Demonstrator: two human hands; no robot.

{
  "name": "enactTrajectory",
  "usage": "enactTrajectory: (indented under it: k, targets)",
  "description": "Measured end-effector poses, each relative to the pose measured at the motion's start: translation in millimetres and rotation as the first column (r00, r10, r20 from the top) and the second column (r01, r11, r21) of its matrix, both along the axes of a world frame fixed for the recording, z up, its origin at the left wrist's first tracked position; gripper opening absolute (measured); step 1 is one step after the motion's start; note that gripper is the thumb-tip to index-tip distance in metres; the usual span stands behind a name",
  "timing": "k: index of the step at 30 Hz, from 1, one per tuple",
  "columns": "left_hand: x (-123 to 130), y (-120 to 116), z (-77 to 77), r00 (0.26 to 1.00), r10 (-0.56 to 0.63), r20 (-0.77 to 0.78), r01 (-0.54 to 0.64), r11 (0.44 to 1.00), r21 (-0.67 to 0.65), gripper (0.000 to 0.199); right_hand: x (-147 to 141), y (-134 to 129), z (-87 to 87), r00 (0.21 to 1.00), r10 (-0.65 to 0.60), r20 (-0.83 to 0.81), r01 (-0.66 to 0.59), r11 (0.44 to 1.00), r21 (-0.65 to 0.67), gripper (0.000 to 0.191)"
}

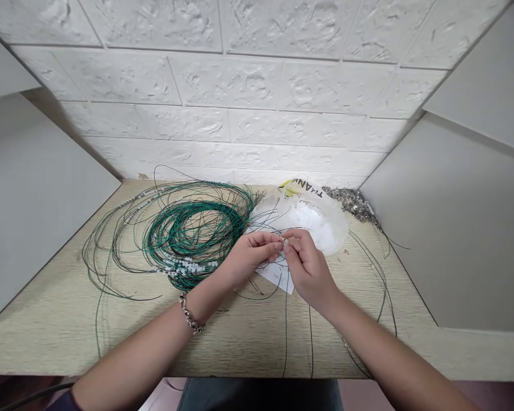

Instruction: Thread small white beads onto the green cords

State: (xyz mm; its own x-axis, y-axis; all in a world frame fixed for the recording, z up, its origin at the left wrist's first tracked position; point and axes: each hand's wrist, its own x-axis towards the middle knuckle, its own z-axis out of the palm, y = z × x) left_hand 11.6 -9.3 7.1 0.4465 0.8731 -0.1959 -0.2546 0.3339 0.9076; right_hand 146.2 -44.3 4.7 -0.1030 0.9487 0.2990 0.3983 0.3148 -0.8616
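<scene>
My left hand [257,254], a chain bracelet on its wrist, pinches with thumb and forefinger close to the fingertips of my right hand [309,267]. Between the two sets of fingertips shows a small pale piece [285,242], which my right thumb and forefinger grip. Thin dark and green wires run around and below the hands; what the left fingertips hold is too small to make out. Just left lies a large coil of green and black wire [154,237], with several small white pieces [191,266] on its strands. Partly under the hands lies a paper slip [278,278] with handwriting.
Behind my right hand, a white plastic bag [334,220] with printed letters holds white material. A pile of small grey metallic pieces [354,204] sits in the back right corner. Loose wires [385,285] trail rightward. Grey panels [462,228] flank the table, with a white brick wall [257,123] behind.
</scene>
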Motion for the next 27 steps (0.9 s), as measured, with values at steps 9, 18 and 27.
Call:
enactTrajectory:
  k: [9,18,27]
  targets:
    - [-2,3,0.2,0.998,0.038,0.040,-0.037,0.999,-0.036,0.020,1,6,-1.9,0.994,0.015,-0.111,-0.026,0.994,-0.104,0.016]
    - [-2,6,-4.6,0.983,0.131,-0.129,-0.117,0.987,0.111,0.023,2,14,-0.7,0.950,-0.051,-0.308,-0.073,0.922,-0.379,0.023]
    - [-6,3,4.5,0.928,0.176,-0.328,-0.053,0.935,0.351,0.019,-1,16,0.7,0.902,-0.127,-0.412,-0.058,0.911,-0.407,0.020]
